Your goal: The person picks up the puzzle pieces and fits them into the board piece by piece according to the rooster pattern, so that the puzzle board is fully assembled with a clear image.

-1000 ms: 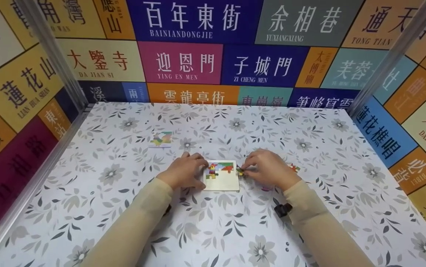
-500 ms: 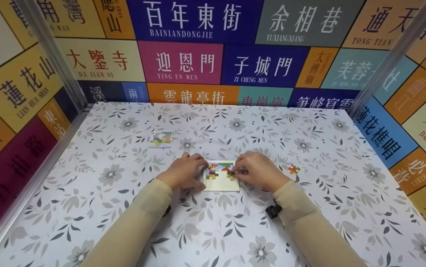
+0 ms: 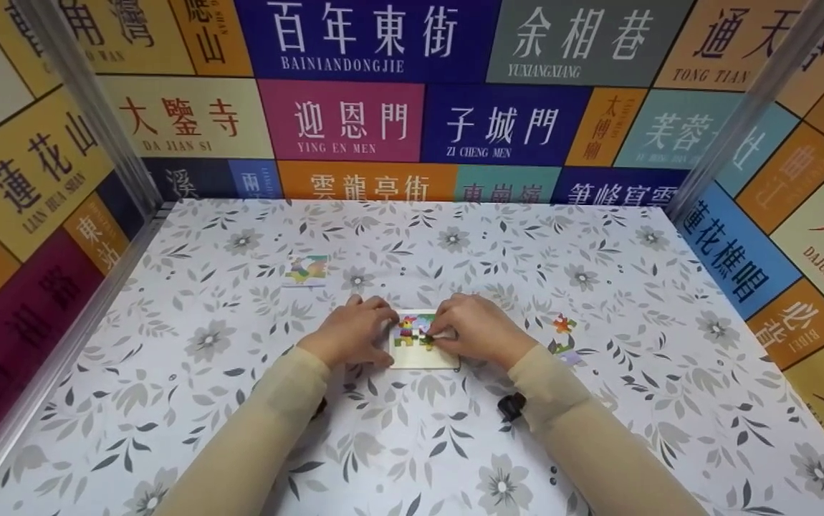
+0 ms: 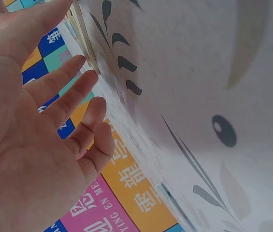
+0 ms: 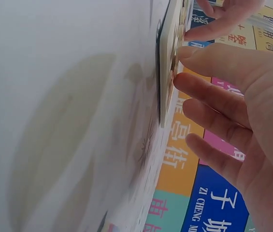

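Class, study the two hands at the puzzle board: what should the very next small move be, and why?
Probably press the piece flat into the puzzle board. The right hand has its fingertips on the board's upper face beside the pieces already placed, while the left hand steadies the board's left edge. More loose pieces wait on the table to the right.

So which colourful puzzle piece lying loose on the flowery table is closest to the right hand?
The orange-and-green loose puzzle piece, just beyond the right hand; the purple one lies nearer the sleeve.
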`<state>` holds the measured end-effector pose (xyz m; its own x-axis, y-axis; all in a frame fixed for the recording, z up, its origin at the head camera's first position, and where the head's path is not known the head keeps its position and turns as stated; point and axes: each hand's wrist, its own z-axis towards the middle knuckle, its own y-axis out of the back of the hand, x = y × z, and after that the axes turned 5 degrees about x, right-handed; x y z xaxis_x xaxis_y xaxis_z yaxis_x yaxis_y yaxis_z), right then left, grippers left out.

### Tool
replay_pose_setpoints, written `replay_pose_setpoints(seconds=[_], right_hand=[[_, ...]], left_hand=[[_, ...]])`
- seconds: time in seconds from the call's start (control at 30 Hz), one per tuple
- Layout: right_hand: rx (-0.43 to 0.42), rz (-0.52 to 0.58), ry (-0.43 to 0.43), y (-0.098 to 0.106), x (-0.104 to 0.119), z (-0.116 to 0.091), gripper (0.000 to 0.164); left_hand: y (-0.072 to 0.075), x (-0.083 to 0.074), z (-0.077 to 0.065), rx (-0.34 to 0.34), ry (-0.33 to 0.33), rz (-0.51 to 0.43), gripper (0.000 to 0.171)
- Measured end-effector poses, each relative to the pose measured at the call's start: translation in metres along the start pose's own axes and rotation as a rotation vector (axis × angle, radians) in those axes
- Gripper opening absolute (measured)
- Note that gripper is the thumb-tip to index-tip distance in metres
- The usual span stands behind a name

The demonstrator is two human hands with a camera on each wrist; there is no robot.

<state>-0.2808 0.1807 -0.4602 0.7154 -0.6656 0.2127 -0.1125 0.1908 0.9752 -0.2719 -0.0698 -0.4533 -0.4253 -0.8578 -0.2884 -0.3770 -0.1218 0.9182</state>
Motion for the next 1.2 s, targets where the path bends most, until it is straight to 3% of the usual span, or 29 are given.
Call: replay_pose_setpoints(seconds=[0.2, 0.43, 0.97, 1.2], right_hand=[[0.0, 0.006, 0.021, -0.0016, 0.0022, 0.0056, 0.014], [-0.036, -0.032, 0.09, -0.0046, 0.0025, 0.0068, 0.011], [-0.017, -0.017, 0.08, -0.0042, 0.0035, 0.0106, 0.012], [0.014, 0.054, 0.041, -0.003, 0.0015, 0.0065, 0.012]], left_hand=[[0.0009, -0.0009, -0.0011, -0.002, 0.003, -0.016, 0.068], [-0.002, -0.0004, -0.0002, -0.027, -0.04, 0.022, 0.068], [0.0016, -0.0012, -0.0016, -0.023, -0.038, 0.042, 0.07], [0.0008, -0.0003, -0.0016, -0.019, -0.033, 0.022, 0.069]])
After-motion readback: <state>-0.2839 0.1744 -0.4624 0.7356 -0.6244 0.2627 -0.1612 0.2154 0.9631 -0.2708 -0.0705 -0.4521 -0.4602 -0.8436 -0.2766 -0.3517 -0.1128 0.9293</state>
